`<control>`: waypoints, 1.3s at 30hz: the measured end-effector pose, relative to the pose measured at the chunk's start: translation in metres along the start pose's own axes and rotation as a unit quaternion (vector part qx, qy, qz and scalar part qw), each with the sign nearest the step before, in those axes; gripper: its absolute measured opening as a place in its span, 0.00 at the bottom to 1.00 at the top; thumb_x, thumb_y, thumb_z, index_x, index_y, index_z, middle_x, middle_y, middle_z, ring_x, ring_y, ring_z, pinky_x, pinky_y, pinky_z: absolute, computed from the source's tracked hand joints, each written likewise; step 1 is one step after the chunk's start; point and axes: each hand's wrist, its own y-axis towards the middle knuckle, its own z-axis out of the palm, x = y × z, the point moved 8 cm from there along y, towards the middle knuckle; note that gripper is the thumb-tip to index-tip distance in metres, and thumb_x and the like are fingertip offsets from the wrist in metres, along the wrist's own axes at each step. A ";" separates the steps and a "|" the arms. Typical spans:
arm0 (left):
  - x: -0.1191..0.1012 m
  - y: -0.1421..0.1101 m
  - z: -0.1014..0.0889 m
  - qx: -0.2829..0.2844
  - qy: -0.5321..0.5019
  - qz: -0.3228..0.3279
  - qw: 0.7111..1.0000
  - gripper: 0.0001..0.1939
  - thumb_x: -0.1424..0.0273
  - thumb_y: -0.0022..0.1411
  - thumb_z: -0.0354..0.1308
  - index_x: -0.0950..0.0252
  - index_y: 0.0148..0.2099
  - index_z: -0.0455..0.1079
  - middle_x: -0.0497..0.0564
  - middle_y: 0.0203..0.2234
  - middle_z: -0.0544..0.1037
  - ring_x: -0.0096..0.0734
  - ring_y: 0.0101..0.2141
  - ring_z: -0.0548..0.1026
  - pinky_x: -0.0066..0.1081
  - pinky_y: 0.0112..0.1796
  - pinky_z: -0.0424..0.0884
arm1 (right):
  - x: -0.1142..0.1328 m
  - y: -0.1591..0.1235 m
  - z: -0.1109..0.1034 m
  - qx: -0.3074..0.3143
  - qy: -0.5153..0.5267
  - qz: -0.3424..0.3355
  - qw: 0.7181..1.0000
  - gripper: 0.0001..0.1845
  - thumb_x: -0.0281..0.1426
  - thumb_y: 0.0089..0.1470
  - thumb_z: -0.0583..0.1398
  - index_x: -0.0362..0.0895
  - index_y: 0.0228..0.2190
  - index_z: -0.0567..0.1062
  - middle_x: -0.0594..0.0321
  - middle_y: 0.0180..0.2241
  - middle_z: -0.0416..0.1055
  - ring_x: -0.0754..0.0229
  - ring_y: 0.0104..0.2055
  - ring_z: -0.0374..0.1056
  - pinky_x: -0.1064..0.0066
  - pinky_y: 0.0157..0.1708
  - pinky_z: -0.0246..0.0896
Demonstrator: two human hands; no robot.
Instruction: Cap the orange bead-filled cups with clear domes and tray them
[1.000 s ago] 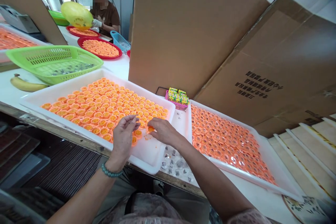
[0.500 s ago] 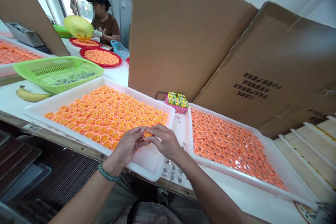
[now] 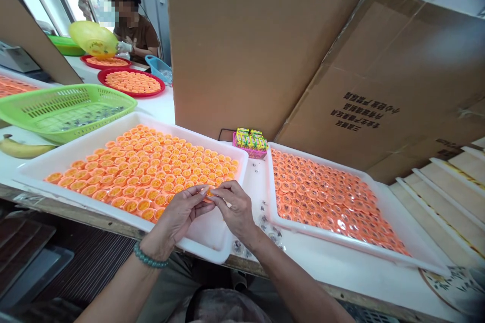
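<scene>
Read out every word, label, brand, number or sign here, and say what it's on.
Nothing reads clearly enough to quote.
Right cardboard: dark characters, seemingly upside down, too blurred.
Same cardboard, farther right: more print, too small.
Yellow packets: markings too small.

Along the white tabletop (image 3: 343, 268): two white plastic trays (image 3: 206, 247), a green slotted basket (image 3: 74, 135) beside a banana (image 3: 26, 150), a small pink basket (image 3: 252, 153), two round red trays (image 3: 132, 94), small clear packets (image 3: 275, 235).
</scene>
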 end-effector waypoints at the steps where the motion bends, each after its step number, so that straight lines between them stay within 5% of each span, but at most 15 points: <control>1: -0.001 0.000 0.000 -0.008 0.008 0.007 1.000 0.11 0.72 0.49 0.67 0.69 0.36 0.74 0.53 0.31 0.76 0.30 0.33 0.75 0.31 0.40 0.74 | 0.001 0.000 0.000 0.007 -0.001 -0.004 1.000 0.07 0.28 0.53 0.60 0.46 0.35 0.78 0.60 0.33 0.68 0.62 0.35 0.66 0.70 0.34 0.64; 6: -0.007 -0.003 0.001 -0.022 0.029 0.035 0.999 0.14 0.69 0.46 0.69 0.67 0.37 0.75 0.51 0.29 0.76 0.26 0.29 0.74 0.24 0.32 0.73 | 0.008 -0.002 -0.002 0.050 0.005 -0.015 0.999 0.06 0.27 0.51 0.62 0.45 0.34 0.77 0.59 0.33 0.69 0.61 0.36 0.66 0.69 0.36 0.64; 10: -0.007 -0.002 0.001 -0.019 0.038 0.034 0.999 0.15 0.68 0.46 0.69 0.68 0.38 0.75 0.52 0.32 0.77 0.28 0.32 0.74 0.26 0.36 0.73 | 0.005 -0.002 -0.004 0.030 -0.015 0.004 0.999 0.11 0.29 0.52 0.61 0.46 0.40 0.76 0.59 0.33 0.69 0.61 0.35 0.66 0.68 0.35 0.64; 16: -0.004 0.000 -0.002 -0.034 0.028 0.025 0.999 0.15 0.68 0.44 0.70 0.69 0.35 0.74 0.51 0.29 0.76 0.26 0.30 0.73 0.26 0.35 0.73 | 0.008 0.001 0.000 0.000 -0.035 -0.012 0.999 0.07 0.27 0.54 0.58 0.45 0.33 0.77 0.60 0.30 0.68 0.62 0.32 0.65 0.69 0.32 0.63; 24: -0.008 -0.006 -0.003 -0.071 -0.013 0.024 0.997 0.05 0.74 0.50 0.63 0.66 0.32 0.71 0.49 0.26 0.76 0.27 0.28 0.74 0.26 0.32 0.73 | 0.021 -0.010 -0.005 0.068 -0.034 -0.036 0.996 0.06 0.24 0.53 0.56 0.44 0.32 0.72 0.59 0.31 0.69 0.61 0.36 0.66 0.69 0.35 0.63; 27: -0.006 -0.007 -0.002 -0.075 -0.003 -0.001 0.997 0.04 0.73 0.53 0.61 0.68 0.32 0.71 0.52 0.27 0.76 0.29 0.28 0.75 0.27 0.32 0.73 | 0.015 -0.010 -0.024 0.073 -0.046 0.006 0.996 0.07 0.26 0.55 0.55 0.44 0.33 0.73 0.59 0.31 0.70 0.61 0.35 0.66 0.69 0.35 0.63; 32: -0.002 -0.005 0.000 -0.058 0.120 -0.014 0.991 0.10 0.68 0.49 0.65 0.67 0.32 0.71 0.51 0.26 0.76 0.27 0.26 0.73 0.24 0.28 0.69 | -0.027 -0.012 -0.083 -0.005 -0.164 0.120 0.979 0.09 0.30 0.56 0.54 0.44 0.32 0.75 0.60 0.30 0.72 0.62 0.30 0.66 0.71 0.32 0.61; 39: -0.002 -0.008 0.003 -0.065 0.228 -0.001 0.971 0.13 0.62 0.48 0.64 0.66 0.29 0.69 0.49 0.22 0.73 0.31 0.24 0.73 0.28 0.27 0.71 | -0.067 -0.060 -0.047 0.268 -0.298 0.159 0.902 0.10 0.28 0.57 0.55 0.42 0.31 0.77 0.57 0.32 0.73 0.59 0.37 0.69 0.70 0.38 0.61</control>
